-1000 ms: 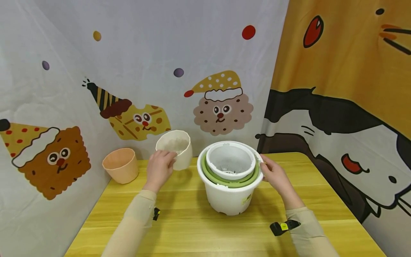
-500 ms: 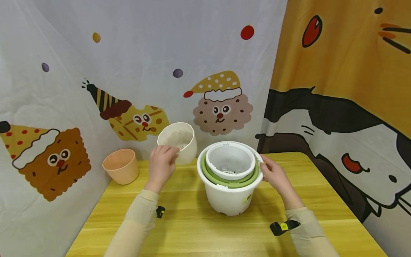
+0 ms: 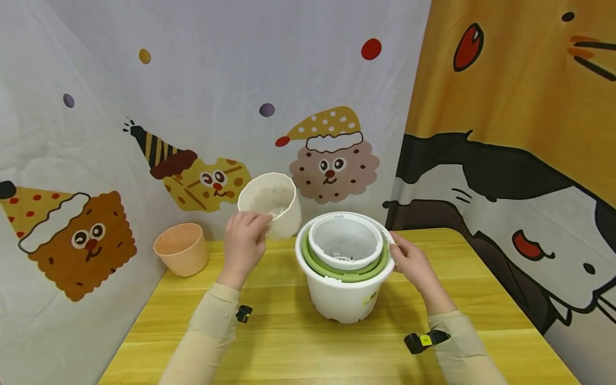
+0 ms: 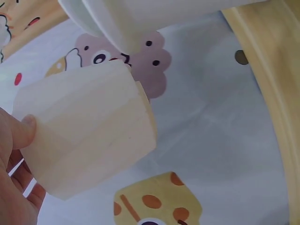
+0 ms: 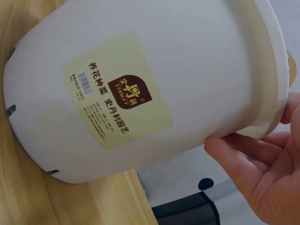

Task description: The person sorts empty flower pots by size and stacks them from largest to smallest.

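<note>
My left hand [image 3: 244, 243] pinches the rim of a cream flower pot [image 3: 284, 219], thumb on its outer wall and fingers over the edge. The pot hangs tilted above the table, left of the nested pots. My right hand [image 3: 411, 259] grips the rim of a large white flower pot [image 3: 339, 302], which stands on the table with a label [image 5: 117, 93] on its side. Inside it sit a green pot [image 3: 332, 272] and a smaller white pot [image 3: 344, 238]. In the left wrist view the cream pot [image 4: 89, 131] shows its faceted side.
A peach flower pot [image 3: 182, 251] stands at the table's far left, close to the curtain. The wood-grain table [image 3: 289, 353] ends at a printed cloth backdrop [image 3: 216, 80] behind and an orange patterned one [image 3: 520, 96] on the right.
My left hand has raised the cream pot off the table and shifted it slightly right, tilting it more. The right hand and the nested pots have stayed in place.
</note>
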`<state>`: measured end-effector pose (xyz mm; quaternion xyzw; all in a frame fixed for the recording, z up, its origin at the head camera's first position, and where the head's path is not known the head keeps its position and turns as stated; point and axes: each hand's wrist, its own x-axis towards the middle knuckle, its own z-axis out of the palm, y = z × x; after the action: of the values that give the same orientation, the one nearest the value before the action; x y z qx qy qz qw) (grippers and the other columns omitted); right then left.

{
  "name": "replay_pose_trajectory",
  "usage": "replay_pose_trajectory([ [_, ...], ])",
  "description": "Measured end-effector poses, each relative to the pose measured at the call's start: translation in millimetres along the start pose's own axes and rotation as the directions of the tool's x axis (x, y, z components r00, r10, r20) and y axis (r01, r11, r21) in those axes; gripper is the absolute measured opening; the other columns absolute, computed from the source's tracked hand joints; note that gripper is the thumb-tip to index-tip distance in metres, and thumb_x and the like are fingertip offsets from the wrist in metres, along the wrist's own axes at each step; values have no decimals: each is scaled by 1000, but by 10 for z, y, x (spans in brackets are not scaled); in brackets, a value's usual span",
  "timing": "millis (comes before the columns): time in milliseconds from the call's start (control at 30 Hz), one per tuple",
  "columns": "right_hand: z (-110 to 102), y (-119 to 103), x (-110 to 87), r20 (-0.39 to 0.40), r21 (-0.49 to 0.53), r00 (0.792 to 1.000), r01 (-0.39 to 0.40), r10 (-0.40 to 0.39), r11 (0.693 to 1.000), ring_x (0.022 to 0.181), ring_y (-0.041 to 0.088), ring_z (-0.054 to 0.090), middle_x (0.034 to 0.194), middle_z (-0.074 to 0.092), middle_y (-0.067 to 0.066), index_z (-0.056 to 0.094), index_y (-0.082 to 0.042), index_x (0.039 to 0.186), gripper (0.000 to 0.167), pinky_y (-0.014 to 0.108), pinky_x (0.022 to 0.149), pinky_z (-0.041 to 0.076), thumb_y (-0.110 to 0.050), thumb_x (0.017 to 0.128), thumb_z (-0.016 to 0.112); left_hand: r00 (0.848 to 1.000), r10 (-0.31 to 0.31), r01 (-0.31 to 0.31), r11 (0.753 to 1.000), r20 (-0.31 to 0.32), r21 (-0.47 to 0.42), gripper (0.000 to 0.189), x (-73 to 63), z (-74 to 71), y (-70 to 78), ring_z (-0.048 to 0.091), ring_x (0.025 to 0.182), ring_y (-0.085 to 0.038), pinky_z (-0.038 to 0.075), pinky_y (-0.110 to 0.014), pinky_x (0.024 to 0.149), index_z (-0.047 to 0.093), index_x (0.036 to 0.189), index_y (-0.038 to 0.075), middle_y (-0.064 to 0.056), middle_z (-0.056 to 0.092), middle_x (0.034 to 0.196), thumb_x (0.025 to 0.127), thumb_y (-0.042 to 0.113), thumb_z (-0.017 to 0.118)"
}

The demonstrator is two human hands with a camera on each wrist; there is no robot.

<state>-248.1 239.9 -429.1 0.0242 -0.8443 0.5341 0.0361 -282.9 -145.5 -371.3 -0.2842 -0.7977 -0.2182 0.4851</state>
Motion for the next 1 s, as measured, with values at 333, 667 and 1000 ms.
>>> replay_pose_trajectory([
  [333,-11,-6,-9,3,1,1000,-10,10,1000,118,36,55,145,45,26,31,-9,155,57,33,83,57,-35,105,42,998,42,-45,998,-53,-48,24,170,-77,130,57,81,-32,46,-47,73,74,93,6,-8,66,85,78,-11,64],
  [667,-12,13,-10,1,0,1000,-3,3,1000,119,36,55,146,45,25,32,-10,155,58,34,84,57,-37,105,43,993,87,-95,990,-82,-104,30,313,-104,258,56,81,-32,47,-47,83,73,91,4,-9,67,86,75,-16,59],
  [1000,-3,19,0,-6,4,1000,13,-13,1000,116,36,57,143,48,26,34,-9,155,56,32,81,57,-33,105,43,982,136,-152,979,-128,-132,26,428,-103,374,57,80,-32,47,-47,77,73,90,4,-9,67,85,78,-14,59],
])
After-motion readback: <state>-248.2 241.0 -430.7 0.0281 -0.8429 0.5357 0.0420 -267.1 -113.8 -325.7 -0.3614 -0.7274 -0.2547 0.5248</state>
